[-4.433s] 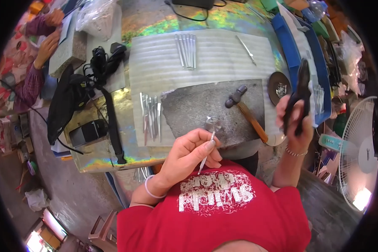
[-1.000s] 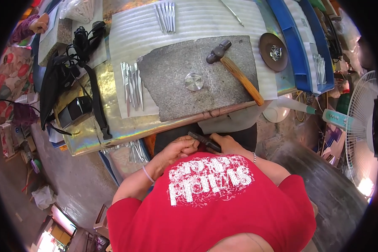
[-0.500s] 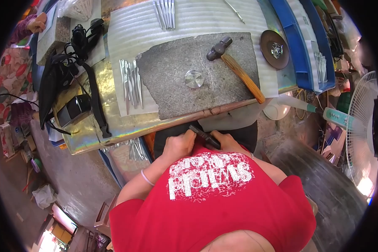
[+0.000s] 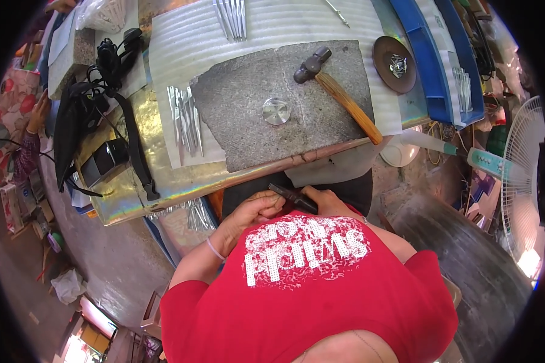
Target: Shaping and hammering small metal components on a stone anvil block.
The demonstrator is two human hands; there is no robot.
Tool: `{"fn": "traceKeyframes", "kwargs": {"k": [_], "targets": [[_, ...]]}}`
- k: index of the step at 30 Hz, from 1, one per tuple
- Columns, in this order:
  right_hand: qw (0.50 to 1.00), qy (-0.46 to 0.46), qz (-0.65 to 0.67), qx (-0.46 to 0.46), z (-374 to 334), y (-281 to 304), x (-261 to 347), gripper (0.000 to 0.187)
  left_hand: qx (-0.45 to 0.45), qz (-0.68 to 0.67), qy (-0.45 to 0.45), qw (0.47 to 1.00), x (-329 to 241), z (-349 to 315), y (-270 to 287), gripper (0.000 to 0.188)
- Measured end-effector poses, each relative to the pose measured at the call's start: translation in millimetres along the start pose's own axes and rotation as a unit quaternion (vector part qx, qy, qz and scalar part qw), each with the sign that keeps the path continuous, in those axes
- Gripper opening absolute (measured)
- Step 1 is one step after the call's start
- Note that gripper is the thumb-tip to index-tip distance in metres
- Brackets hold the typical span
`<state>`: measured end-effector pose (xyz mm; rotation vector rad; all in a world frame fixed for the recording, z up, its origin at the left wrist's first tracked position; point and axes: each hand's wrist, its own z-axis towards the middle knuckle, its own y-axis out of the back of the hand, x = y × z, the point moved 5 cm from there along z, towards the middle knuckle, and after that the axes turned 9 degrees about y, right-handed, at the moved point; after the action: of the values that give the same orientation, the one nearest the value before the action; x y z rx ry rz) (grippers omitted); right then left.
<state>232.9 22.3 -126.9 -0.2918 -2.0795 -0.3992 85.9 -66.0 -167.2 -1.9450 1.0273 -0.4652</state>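
Low in front of my red shirt, at the table's near edge, I have both hands close together. My right hand is closed around the right end of a dark, elongated object, whose kind I cannot make out. Beside the object's left end, my left hand has its fingers curled in; anything between them is too small or hidden. Beyond them, a grey stone slab lies on the table, bearing a round shiny metal disc and a wooden-handled hammer.
Slim metal tools lie left of the slab, and more at the far side. A brown dish holds small metal pieces. Right stand a blue tray and a fan; left, black straps and another person's hand.
My left hand has turned and shifted slightly left, away from the dark object. My right hand stays on it. The other person's hand at the left has moved nearer.
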Motion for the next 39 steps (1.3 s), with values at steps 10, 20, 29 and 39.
{"fn": "traceKeyframes", "kwargs": {"k": [10, 20, 29, 39], "targets": [[1.000, -0.006, -0.023, 0.000, 4.8, -1.9, -8.4, 0.047, -0.410, 0.721, -0.261, 0.494, -18.2, -21.7, -24.0, 0.003], [0.994, 0.001, -0.004, 0.108, 9.6, 17.7, 15.3, 0.051, -0.305, 0.493, -0.284, 0.763, -26.8, -17.6, -35.6, 0.012], [0.990, 0.020, 0.021, 0.135, 15.3, 16.7, 24.1, 0.050, -0.219, 0.329, -0.220, 0.892, -22.6, -17.3, -34.7, 0.026], [0.994, -0.067, -0.040, 0.075, 14.4, 4.9, 15.9, 0.037, -0.132, 0.277, -0.188, 0.933, -26.4, -15.6, -24.1, 0.023]]}}
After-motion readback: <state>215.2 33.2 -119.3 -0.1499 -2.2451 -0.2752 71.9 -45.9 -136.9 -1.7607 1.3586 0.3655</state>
